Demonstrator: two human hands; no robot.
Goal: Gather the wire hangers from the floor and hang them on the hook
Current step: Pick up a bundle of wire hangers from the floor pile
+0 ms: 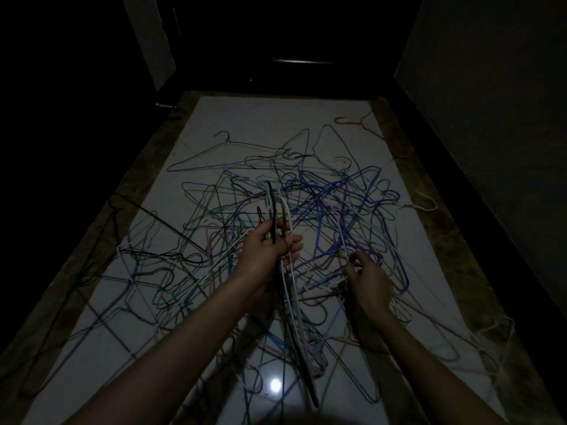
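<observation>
The left hand (270, 246) grips a bundle of hangers (290, 289) above the tangled pile (306, 210); the right hand (366, 279) pinches a wire just beside the bundle, so interlocked hangers may drag up with it

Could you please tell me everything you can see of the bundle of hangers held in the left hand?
The bundle of hangers is a handful of thin wire hangers, mostly white with at least one black, gathered side by side. The left hand grips them near their necks, fingers curled round the wires. Their hooks point up and away above the grip, and their bodies hang down toward the camera over the pile of hangers on the pale floor. Dim light hides finer detail.
</observation>
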